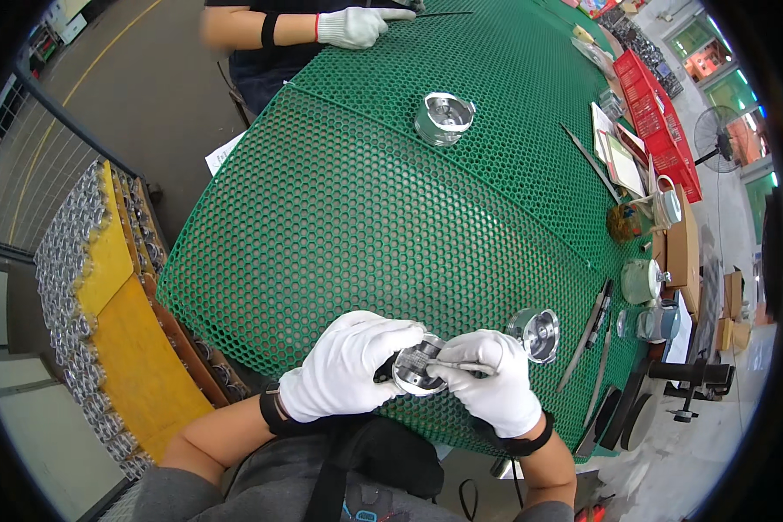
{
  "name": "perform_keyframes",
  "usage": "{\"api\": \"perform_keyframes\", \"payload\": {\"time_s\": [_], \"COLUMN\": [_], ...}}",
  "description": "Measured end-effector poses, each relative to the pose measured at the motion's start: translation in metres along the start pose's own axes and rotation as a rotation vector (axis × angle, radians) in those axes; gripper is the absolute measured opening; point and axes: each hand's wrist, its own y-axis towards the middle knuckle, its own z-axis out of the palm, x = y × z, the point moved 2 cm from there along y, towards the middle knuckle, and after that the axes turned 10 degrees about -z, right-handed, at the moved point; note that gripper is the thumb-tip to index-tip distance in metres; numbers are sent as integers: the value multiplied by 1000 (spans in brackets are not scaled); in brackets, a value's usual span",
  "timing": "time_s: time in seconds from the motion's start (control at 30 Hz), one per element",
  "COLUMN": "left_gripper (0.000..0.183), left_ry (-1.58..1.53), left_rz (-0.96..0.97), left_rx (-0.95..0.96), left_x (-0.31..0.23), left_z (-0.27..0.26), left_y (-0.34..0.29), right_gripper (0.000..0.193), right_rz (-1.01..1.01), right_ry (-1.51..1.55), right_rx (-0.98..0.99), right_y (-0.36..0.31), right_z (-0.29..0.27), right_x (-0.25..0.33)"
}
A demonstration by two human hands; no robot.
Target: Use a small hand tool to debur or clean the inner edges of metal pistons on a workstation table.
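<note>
Piston: a silver metal piston [418,367] is held just above the near edge of the green honeycomb mat [339,209], between both gloved hands.
Left hand: the left hand [344,365] is wrapped around the piston's left side, fingers curled and pressed against it.
Right hand: the right hand [494,383] is closed in a pinch on a thin metal tool [463,367], its tip laid against the piston's side.
Step in hand: the piston's ring area appears to be worked with the tool, though the contact point is too small to be certain.
Next move: a steady grip and a slow turn of the piston would be called for.
Nearby: a second piston [537,333] lies just right of the hands; a third [444,117] sits well apart, near a co-worker's gloved hand [357,24].
</note>
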Motion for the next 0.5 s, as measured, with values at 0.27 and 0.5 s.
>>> {"api": "perform_keyframes", "payload": {"time_s": [0.27,0.5], "left_gripper": [72,70], "left_ry": [-7,-18], "left_rz": [2,-25], "left_rx": [-2,16], "left_x": [0,-2], "left_z": [-2,-3], "left_y": [1,1], "right_gripper": [28,42], "right_rz": [-146,-347], "right_ry": [-84,-109], "right_rx": [255,387], "right_y": [22,18], "right_z": [-10,-18], "right_x": [7,-1]}}
